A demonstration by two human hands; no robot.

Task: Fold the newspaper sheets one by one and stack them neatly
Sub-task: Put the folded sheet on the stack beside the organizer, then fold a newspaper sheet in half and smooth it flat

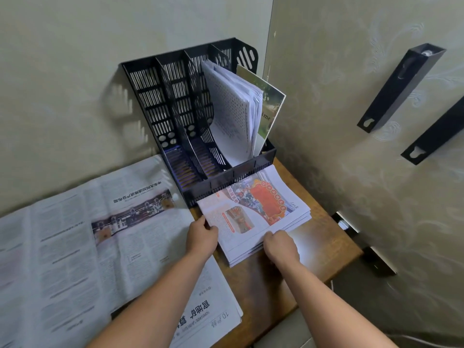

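A person stands over a brown wooden table point(324, 249) pushed into the corner of the room. Near its right edge lies a stack of folded newspaper sheets point(253, 217), the top one printed in red and orange, its far end touching the front of a black file rack point(175, 116) that stands against the wall at the back edge.

The left hand point(202, 236) grips the stack at its left side, thumb over the top sheet and fingers curled at the edge. The right hand point(281, 243) is on the near right part of the stack, fingers bent down over the edge; it looks as if they pinch the sheets, though from here the fingertips are hidden, so I can't be sure how many sheets they hold. The two hands are apart, one to each side of the stack.

To the left, open newspaper sheets point(82, 247) are spread flat over the left part of the table, reaching the near edge and running past the left side of the view. The left forearm crosses above them.

In the rack's rightmost compartment stand a bundle of white papers point(236, 114) and a greenish card point(272, 101), both tilted right. Two black brackets point(399, 89) are fixed to the right wall.
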